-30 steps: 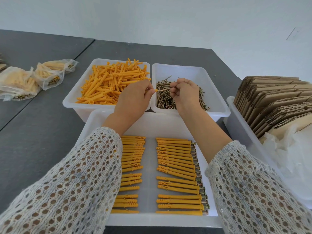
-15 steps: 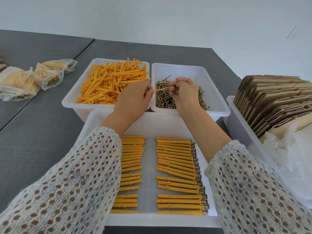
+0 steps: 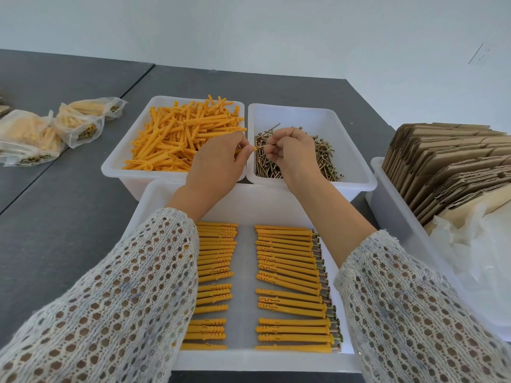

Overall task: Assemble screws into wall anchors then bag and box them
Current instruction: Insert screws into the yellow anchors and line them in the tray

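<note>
While the left hand (image 3: pixel 218 158) pinches an anchor (image 3: pixel 255 148), the right hand (image 3: pixel 290 150) holds a screw (image 3: pixel 266 145) – lying level, tip just at the anchor's mouth.

Orange anchors (image 3: pixel 184 139), brassy screws (image 3: pixel 323 161), white bins (image 3: pixel 309 111), brown cardboard (image 3: pixel 448 167), grey table (image 3: pixel 55 205)

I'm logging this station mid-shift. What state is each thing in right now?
Left hand: pinches an orange anchor.
Right hand: pinches a screw, tip at the anchor's mouth.
Anchor bin: heaped with loose anchors.
Screw bin: partly filled.
Front tray: assembled anchors in two rows.
Bags: filled, on the table.
Cardboard boxes: flattened, stacked on edge.
</note>
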The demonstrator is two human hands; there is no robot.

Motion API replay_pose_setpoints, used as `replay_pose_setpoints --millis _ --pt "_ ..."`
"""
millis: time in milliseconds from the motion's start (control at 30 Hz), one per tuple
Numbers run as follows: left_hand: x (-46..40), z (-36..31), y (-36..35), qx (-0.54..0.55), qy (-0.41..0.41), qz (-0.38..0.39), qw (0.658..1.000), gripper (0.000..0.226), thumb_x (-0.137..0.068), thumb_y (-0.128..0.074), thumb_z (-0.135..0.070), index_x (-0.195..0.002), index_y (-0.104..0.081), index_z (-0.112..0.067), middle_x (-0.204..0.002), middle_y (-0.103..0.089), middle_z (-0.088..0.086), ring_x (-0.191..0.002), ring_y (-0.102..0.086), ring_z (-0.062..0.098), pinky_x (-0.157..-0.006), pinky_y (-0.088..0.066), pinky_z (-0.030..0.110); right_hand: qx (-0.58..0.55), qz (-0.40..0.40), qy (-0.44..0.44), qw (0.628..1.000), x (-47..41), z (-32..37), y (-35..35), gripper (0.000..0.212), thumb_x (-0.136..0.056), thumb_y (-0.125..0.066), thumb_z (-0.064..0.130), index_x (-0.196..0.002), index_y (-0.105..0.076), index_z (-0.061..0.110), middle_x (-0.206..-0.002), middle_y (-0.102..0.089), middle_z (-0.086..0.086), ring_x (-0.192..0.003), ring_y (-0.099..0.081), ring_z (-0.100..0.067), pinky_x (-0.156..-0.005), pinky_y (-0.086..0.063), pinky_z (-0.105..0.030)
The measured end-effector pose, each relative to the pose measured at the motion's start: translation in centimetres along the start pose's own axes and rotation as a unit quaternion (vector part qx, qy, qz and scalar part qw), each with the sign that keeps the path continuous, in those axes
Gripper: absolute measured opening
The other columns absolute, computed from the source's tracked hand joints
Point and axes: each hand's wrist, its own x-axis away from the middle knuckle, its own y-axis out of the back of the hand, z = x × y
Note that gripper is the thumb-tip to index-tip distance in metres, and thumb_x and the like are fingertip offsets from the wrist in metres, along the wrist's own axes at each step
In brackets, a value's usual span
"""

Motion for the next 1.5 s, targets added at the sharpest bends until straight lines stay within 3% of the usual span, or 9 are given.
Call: replay_pose_setpoints --millis 200,267,367,500,700,967,1133,1300,1500 --pt "0.0 -0.2 0.0 0.008 -0.007 -0.003 1.0 0.022 -0.102 -0.052 -0.032 -0.098 -0.066 -0.016 -0.081 -0.064 -0.003 -0.074 -0.058 0.017 -0.064 -0.049 0.037 0.24 0.04 0.102 0.965 0.7 -1.1 -0.9 0.024 -0.088 -0.039 -0.012 -0.096 -0.055 0.005 -0.082 -0.062 -0.012 -0.056 -0.063 -0.012 -0.068 -0.057 -0.041" --pt "0.0 -0.2 0.0 0.015 -0.007 -0.001 1.0 0.023 -0.102 -0.052 -0.034 -0.096 -0.066 -0.016 -0.08 -0.065 -0.002 -0.074 -0.058 0.016 -0.065 -0.05 0.039 0.275 0.024 0.134 0.952 0.9 -1.4 -0.9 0.017 -0.088 -0.047 -0.008 -0.093 -0.051 0.008 -0.08 -0.063 -0.011 -0.053 -0.061 -0.008 -0.065 -0.056 -0.037" --pt "-0.1 -0.2 0.0 0.022 -0.007 0.003 1.0 0.025 -0.101 -0.053 -0.036 -0.092 -0.064 -0.016 -0.078 -0.063 -0.003 -0.072 -0.056 0.015 -0.063 -0.048 0.038 0.252 -0.007 0.162 0.954 0.9 -1.6 -1.1 0.006 -0.096 -0.052 0.006 -0.091 -0.048 0.007 -0.082 -0.065 -0.018 -0.048 -0.057 -0.008 -0.053 -0.049 -0.026" --pt "0.0 -0.1 -0.1 0.016 -0.008 -0.002 1.0 0.028 -0.098 -0.057 -0.04 -0.081 -0.061 -0.018 -0.064 -0.052 -0.011 -0.06 -0.048 0.002 -0.052 -0.033 0.028 0.212 -0.029 0.165 0.963 0.6 -1.4 -1.4 0.038 -0.107 -0.032 0.031 -0.086 -0.05 0.004 -0.074 -0.06 -0.03 -0.048 -0.053 -0.019 -0.048 -0.046 -0.03" --pt "0.1 -0.3 -0.1 0.011 0.004 -0.009 1.0 0.041 -0.095 -0.059 -0.047 -0.068 -0.056 -0.016 -0.058 -0.053 -0.006 -0.055 -0.048 0.012 -0.049 -0.034 0.031 0.197 -0.033 0.208 0.958 1.0 -1.7 -1.5 0.047 -0.108 -0.028 0.029 -0.086 -0.06 0.003 -0.058 -0.056 -0.005 -0.045 -0.052 -0.01 -0.05 -0.043 -0.021" --pt "0.1 -0.4 0.1 0.012 -0.015 0.019 1.0 0.044 -0.093 -0.055 -0.036 -0.058 -0.048 -0.01 -0.052 -0.045 0.002 -0.051 -0.037 0.015 -0.051 -0.032 0.036 0.153 -0.02 0.113 0.981 0.6 -1.1 -1.2 0.048 -0.108 -0.03 0.027 -0.085 -0.063 0.0 -0.065 -0.065 -0.008 -0.043 -0.053 -0.012 -0.043 -0.043 -0.021" --pt "0.8 -2.3 0.8 0.011 -0.153 0.054 0.987 0.04 -0.09 -0.044 -0.035 -0.054 -0.04 -0.018 -0.049 -0.041 0.0 -0.049 -0.038 0.018 -0.05 -0.03 0.032 0.137 0.014 0.063 0.988 0.5 -0.6 -1.0 0.036 -0.106 -0.036 0.018 -0.093 -0.065 0.001 -0.081 -0.066 -0.012 -0.059 -0.058 -0.017 -0.058 -0.052 -0.028" --pt "1.1 -4.4 0.0 0.116 -0.201 0.065 0.97 0.038 -0.086 -0.043 -0.027 -0.055 -0.045 -0.005 -0.052 -0.042 0.007 -0.052 -0.034 0.019 -0.054 -0.024 0.028 0.021 0.028 -0.016 0.999 0.5 0.3 -0.4 0.034 -0.105 -0.042 0.015 -0.081 -0.064 0.006 -0.072 -0.064 -0.008 -0.059 -0.06 -0.016 -0.061 -0.053 -0.026" --pt "1.5 -6.3 -0.1 0.161 -0.237 0.047 0.957 0.038 -0.088 -0.041 -0.022 -0.056 -0.044 -0.003 -0.052 -0.038 0.005 -0.051 -0.033 0.018 -0.055 -0.026 0.028 0.041 0.11 -0.062 0.991 0.4 1.1 -0.1 0.035 -0.106 -0.042 0.021 -0.078 -0.059 0.008 -0.066 -0.056 -0.003 -0.052 -0.053 -0.01 -0.053 -0.048 -0.018"
